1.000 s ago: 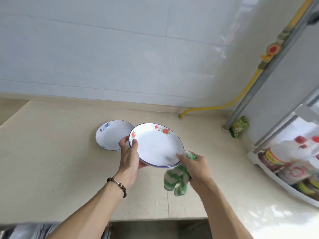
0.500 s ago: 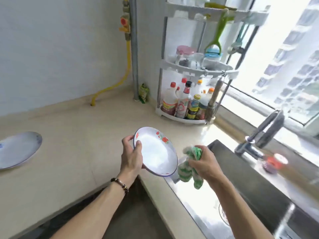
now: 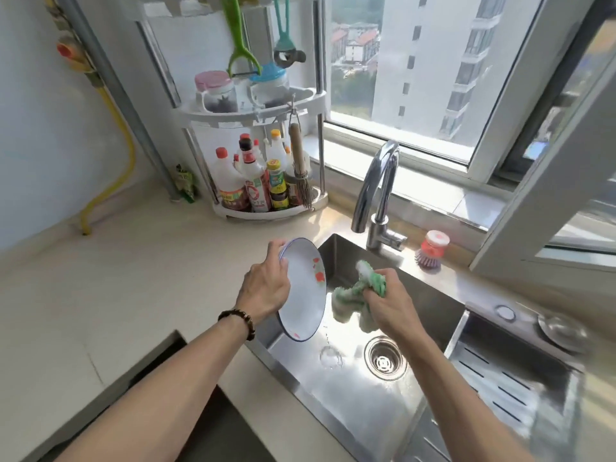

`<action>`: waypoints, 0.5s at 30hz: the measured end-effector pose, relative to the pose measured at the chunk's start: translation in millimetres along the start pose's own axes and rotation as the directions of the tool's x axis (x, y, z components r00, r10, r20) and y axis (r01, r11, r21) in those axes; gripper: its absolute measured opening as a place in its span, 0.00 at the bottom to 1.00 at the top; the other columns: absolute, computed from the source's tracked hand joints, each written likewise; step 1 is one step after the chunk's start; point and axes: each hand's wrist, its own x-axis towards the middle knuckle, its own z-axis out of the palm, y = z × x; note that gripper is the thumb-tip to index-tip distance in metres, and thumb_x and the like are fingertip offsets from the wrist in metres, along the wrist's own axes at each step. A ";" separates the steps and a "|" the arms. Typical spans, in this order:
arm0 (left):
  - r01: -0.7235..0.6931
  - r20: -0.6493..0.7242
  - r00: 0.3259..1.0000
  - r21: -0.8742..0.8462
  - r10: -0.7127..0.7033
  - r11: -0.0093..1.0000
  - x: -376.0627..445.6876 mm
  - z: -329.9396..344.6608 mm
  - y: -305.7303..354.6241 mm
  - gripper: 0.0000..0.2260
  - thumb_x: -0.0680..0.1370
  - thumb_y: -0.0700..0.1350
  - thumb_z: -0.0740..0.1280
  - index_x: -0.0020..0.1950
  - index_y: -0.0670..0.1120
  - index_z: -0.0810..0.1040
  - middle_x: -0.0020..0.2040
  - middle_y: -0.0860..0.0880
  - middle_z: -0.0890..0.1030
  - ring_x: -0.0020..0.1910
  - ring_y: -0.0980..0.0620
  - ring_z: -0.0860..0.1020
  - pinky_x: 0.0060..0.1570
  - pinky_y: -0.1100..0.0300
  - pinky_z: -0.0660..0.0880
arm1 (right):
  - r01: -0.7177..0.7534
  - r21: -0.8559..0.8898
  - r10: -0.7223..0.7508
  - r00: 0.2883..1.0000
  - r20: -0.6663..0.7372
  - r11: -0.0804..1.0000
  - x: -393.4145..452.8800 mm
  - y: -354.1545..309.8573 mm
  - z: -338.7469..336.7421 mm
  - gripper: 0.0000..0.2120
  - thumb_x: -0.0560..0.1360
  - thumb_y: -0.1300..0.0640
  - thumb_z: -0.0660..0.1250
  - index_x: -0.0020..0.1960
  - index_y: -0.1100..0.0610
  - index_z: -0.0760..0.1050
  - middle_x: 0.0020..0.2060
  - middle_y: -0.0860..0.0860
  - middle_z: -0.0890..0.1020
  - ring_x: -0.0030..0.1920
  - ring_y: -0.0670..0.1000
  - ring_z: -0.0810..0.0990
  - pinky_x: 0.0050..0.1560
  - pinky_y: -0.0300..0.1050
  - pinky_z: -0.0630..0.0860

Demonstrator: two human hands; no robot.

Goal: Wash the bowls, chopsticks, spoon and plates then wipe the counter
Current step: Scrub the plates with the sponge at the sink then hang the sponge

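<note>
A white plate (image 3: 301, 295) with a blue rim and red flowers is tilted on edge over the left side of the steel sink (image 3: 353, 405). My left hand (image 3: 265, 288) grips it by its back and upper rim. Just to its right, my right hand (image 3: 388, 301) holds a bunched green-and-white cloth (image 3: 361, 286) above the basin, close to the plate's face but apart from it. A little water lies on the sink floor near the drain (image 3: 385, 360).
A chrome tap (image 3: 378, 191) stands behind the sink, a red dish brush (image 3: 431, 250) beside it. A white corner rack (image 3: 263, 181) of bottles and jars sits on the beige counter (image 3: 116, 295). A yellow hose (image 3: 110, 168) runs down the wall. A drain tray (image 3: 510, 371) lies right.
I have turned right from the counter to the sink, carrying the flowered plate and cloth with me. The plate now tilts upright over the basin; the second plate has left view.
</note>
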 end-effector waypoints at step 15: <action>0.140 0.233 0.972 -0.527 -0.016 0.838 -2.6 -0.9 23.4 0.12 0.85 0.53 0.57 0.57 0.58 0.81 0.56 0.58 0.84 0.59 0.57 0.81 0.60 0.58 0.77 | 0.326 0.008 -0.298 0.854 0.426 0.945 -5.5 -31.0 61.2 0.32 0.76 0.39 0.39 0.79 0.40 0.40 0.81 0.46 0.43 0.79 0.47 0.34 0.76 0.53 0.30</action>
